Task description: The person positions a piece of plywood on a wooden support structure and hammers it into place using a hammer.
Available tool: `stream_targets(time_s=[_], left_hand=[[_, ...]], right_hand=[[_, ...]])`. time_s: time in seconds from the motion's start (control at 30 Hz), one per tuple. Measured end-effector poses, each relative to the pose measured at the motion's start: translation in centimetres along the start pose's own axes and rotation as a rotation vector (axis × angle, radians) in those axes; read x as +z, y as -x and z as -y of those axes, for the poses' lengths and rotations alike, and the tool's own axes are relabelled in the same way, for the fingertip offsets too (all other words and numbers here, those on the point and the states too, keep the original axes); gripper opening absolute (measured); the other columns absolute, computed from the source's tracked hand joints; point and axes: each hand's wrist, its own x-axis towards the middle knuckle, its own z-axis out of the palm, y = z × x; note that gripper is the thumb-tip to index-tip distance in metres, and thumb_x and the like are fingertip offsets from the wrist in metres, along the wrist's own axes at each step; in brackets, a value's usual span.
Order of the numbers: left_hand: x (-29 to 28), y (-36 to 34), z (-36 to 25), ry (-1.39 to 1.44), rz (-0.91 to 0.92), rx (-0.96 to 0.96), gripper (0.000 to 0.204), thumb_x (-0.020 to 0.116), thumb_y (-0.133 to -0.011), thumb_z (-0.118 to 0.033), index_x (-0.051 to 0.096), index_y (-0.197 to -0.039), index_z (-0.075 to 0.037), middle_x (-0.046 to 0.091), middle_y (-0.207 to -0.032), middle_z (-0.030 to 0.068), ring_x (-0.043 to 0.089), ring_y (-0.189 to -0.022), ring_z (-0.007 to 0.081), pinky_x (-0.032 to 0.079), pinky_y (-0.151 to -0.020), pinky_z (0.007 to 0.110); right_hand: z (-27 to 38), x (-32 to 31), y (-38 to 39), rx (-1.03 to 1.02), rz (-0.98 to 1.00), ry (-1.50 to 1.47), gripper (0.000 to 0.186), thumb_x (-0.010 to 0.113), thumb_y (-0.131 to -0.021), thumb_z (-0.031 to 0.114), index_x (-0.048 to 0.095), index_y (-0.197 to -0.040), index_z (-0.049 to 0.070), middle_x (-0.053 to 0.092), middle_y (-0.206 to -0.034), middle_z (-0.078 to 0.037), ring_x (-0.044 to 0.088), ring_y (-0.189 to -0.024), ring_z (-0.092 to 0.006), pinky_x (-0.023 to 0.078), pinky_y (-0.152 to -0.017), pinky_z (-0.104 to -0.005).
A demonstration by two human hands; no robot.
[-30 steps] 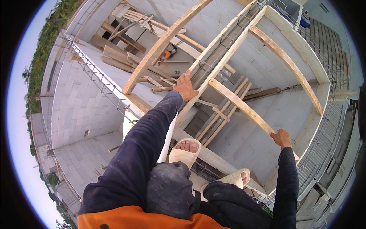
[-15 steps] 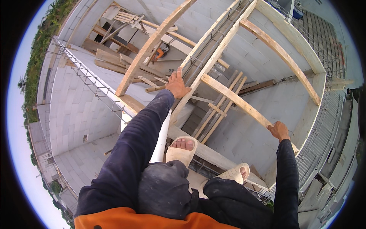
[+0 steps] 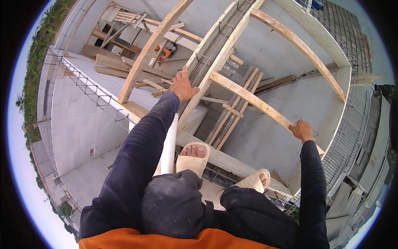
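Note:
My left hand rests with its fingers spread on a long wooden formwork beam with steel rebar running beside it. My right hand is closed on a wooden board that slants from the beam down to the right. A white pipe stands beside my left forearm. My sandalled feet are below, between my arms, near a pale lower beam.
A co-worker in orange and dark clothing is down in the left bay. Loose timber, bamboo poles, block walls, more upright-edged boards and rebar cages surround me. The drop below shows through the open frame.
The scene has shifted up and left in the view. Both hands keep their places on the timber. The co-worker below shows a little more.

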Motion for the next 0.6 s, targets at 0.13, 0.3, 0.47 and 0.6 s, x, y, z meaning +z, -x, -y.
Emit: stream_targets(time_s=[0.13,0.3,0.47,0.6], left_hand=[[0.6,-0.2,-0.9,0.024,0.004,0.021,0.128,0.087,-0.082,-0.042,0.001,-0.169,-0.003,0.03,-0.16,0.034,0.034,-0.149,0.0555,0.034,-0.124,0.057],[1.1,-0.2,-0.6,0.012,-0.016,0.01,0.129,0.087,-0.081,-0.043,0.001,-0.169,-0.004,0.031,-0.161,0.0327,0.033,-0.149,0.0549,0.034,-0.124,0.057],[0.4,0.0,-1.1,0.016,0.005,0.001,0.129,0.087,-0.081,-0.043,0.002,-0.17,-0.004,0.031,-0.161,0.0329,0.033,-0.15,0.0539,0.034,-0.124,0.056],[0.2,0.2,-1.1,0.001,0.01,-0.013,0.123,0.084,-0.086,-0.043,0.001,-0.17,-0.008,0.027,-0.166,0.0254,0.031,-0.154,0.0479,0.036,-0.123,0.058]], right_hand=[[-1.4,0.6,-0.4,0.017,-0.031,0.005,0.05,0.074,-0.091,0.046,0.079,-0.101,-0.002,0.078,-0.101,-0.027,0.076,-0.099,-0.0422,0.06,-0.088,-0.0492],[-1.5,1.1,-0.4,0.036,-0.062,-0.018,0.043,0.076,-0.089,0.04,0.079,-0.101,-0.001,0.078,-0.101,-0.026,0.076,-0.1,-0.0419,0.06,-0.09,-0.0491],[-1.4,1.4,-0.5,0.054,-0.1,-0.02,0.04,0.077,-0.088,0.037,0.079,-0.103,0.0,0.078,-0.104,-0.026,0.075,-0.103,-0.0414,0.06,-0.091,-0.0488],[-1.1,1.3,-0.4,0.048,-0.096,-0.046,0.045,0.079,-0.087,0.04,0.078,-0.103,-0.001,0.077,-0.102,-0.027,0.075,-0.101,-0.0434,0.06,-0.09,-0.0502]])
